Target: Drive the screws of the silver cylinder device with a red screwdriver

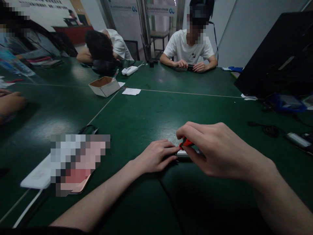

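From here, the half-hidden silver bar point(183, 153) on the green tabletop point(195, 107), probably stiff, light and slick, is best held by its end, where the left hand point(156, 154) pinches it, while the right hand point(215, 148) grips a red-and-black tool point(187, 142).

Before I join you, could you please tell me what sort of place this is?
It looks like a shared office or workroom, judging by the large green table, the person handling something small across it and the lettered glass panel behind.

Green table point(171, 107); 1 open box point(110, 87); 1 paper slip point(131, 91).
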`<state>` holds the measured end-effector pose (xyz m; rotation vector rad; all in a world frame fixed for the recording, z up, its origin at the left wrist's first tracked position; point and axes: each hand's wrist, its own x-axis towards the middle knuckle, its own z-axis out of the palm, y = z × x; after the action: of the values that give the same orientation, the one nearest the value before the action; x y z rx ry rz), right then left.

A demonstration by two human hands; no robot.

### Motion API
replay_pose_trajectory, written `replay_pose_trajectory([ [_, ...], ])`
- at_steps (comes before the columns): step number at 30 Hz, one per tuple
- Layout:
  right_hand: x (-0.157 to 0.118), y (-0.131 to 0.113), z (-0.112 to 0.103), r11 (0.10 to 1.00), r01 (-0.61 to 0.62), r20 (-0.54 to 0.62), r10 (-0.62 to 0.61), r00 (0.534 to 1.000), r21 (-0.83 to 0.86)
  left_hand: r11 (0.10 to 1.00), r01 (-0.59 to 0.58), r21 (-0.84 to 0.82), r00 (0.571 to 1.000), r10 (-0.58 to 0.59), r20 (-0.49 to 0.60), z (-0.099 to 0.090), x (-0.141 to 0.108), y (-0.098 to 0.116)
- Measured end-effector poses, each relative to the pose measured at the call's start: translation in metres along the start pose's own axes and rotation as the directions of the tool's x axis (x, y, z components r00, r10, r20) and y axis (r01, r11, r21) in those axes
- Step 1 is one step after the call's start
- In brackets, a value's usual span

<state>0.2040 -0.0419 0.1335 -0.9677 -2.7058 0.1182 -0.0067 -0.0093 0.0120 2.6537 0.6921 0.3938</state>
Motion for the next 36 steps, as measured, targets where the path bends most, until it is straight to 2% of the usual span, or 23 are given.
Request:
replay_pose_trajectory([
  [10,-0.0016,0.0040,0.0036,0.971,-0.033,-0.056,0.020,0.998,-0.236,0.999,0.011,-0.047,1.000,-0.011,0.002,-0.0001,-0.0001,-0.0003],
  [15,-0.0004,0.0030,0.0019,0.987,-0.055,-0.061,0.046,0.997,-0.152,0.998,0.002,-0.058,1.000,-0.003,-0.019,0.0025,-0.0012,-0.0020],
  [22,-0.0009,0.0065,0.0018,1.000,-0.009,-0.048,0.009,0.999,0.001,0.999,0.001,-0.038,1.000,-0.001,-0.010,0.0030,-0.0006,-0.0025],
  [30,-0.0004,0.0084,0.0045,0.975,-0.016,-0.097,-0.006,0.995,-0.222,0.999,0.017,-0.043,1.000,-0.018,-0.016,0.0035,-0.0015,-0.0026],
  [33,0.0000,0.0080,0.0042,0.970,-0.037,-0.100,0.013,0.995,-0.241,0.999,0.013,-0.041,1.000,-0.014,-0.026,0.0039,-0.0016,-0.0030],
  [36,0.0005,0.0069,0.0032,0.984,-0.028,-0.087,0.013,0.996,-0.173,0.999,0.007,-0.041,1.000,-0.008,-0.028,0.0041,-0.0015,-0.0032],
])
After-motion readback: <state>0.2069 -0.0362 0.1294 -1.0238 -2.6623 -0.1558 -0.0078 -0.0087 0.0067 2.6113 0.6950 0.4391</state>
